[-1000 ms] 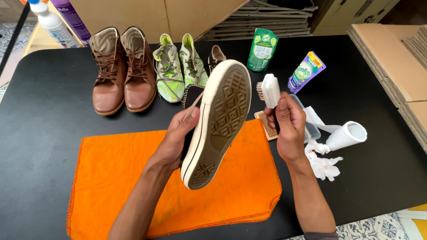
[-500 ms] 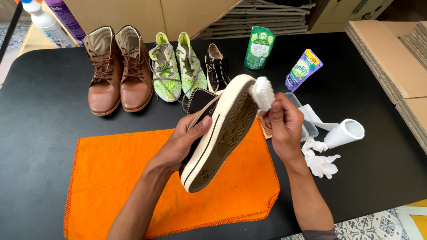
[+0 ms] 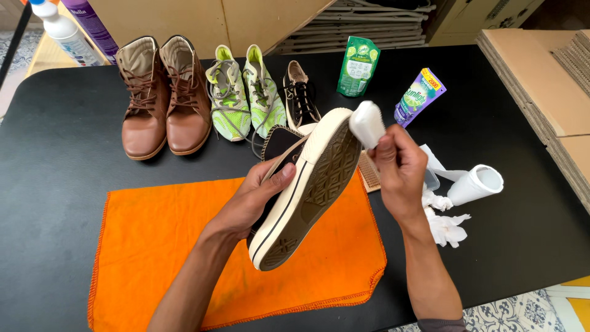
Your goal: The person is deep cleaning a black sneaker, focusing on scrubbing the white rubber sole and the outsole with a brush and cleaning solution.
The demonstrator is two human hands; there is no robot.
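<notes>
Sneaker [image 3: 307,190], black canvas w/ white rubber sole, is held up over the orange cloth [image 3: 153,246], sole turned to the camera, toe pointing up and away. Left hand [image 3: 255,200] grips it from the side: thumb lies on the white sole edge, other fingers are wrapped behind the upper, so not all visible. Right hand [image 3: 399,169] is closed around a white brush [image 3: 367,123], fingers curled tight on the handle; brush head is touching the toe end of the sole.

To do this well, I think: keep the shoe steady w/ the left hand, sole tilted to the light, and work the brush in short strokes along the tread grooves, where dirt looks darkest, approx. mid-sole. Keep it above the cloth so crumbs fall there.

Surface is a black table [image 3: 55,172]. At the far edge: pair of brown leather boots [image 3: 160,98], pair of lime-green running shoes [image 3: 246,92], second black sneaker [image 3: 299,98], green pouch [image 3: 358,66], purple pouch [image 3: 419,95]. At the right: paper towel roll [image 3: 476,184] w/ crumpled pieces, wooden brush [image 3: 369,172] partly hidden. Flat cardboard is stacked behind and at the right; two bottles at top left.
</notes>
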